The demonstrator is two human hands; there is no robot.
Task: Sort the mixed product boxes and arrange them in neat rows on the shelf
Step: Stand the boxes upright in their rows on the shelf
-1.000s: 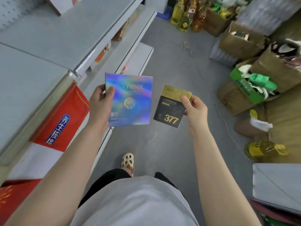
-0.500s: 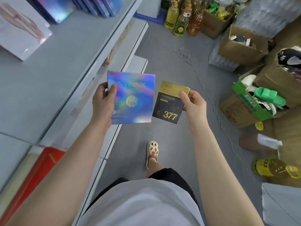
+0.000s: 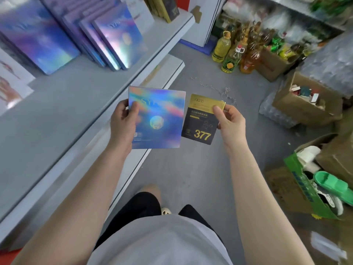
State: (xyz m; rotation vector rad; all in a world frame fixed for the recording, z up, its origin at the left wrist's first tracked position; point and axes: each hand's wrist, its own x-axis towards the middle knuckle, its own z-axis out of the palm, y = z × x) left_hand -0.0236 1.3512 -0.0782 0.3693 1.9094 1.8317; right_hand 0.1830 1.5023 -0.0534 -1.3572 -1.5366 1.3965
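Currently, grip, left: I have my left hand (image 3: 122, 123) clamped on the left edge of the holographic box (image 3: 157, 119), thumb on the front face, fingers behind.
Grip, right: my right hand (image 3: 230, 119) pinches the black-and-gold box (image 3: 200, 121) at its upper right corner, thumb on the gold band.
Box, left: square, flat, iridescent blue-purple-pink foil, a pale round emblem at centre, faint lettering across the top.
Box, right: smaller, upright rectangle, gold top strip, black body, gold "377" near the bottom edge.
Position: I hold both boxes in the air, side by side, faces toward me, edges nearly touching, above the grey floor (image 3: 191, 169) and just beside the shelf edge (image 3: 133, 73).
Shelf: a row of matching holographic boxes (image 3: 114, 41) stands leaning on the grey shelf board; black-and-gold boxes (image 3: 168, 8) stand further back.
Change: since half a second ago my view has tilted upward; the shelf rows now fill the upper left. Both grips are unchanged.
Surroundings: oil bottles (image 3: 229, 52) and open cardboard cartons (image 3: 305, 104) sit on the floor at right.
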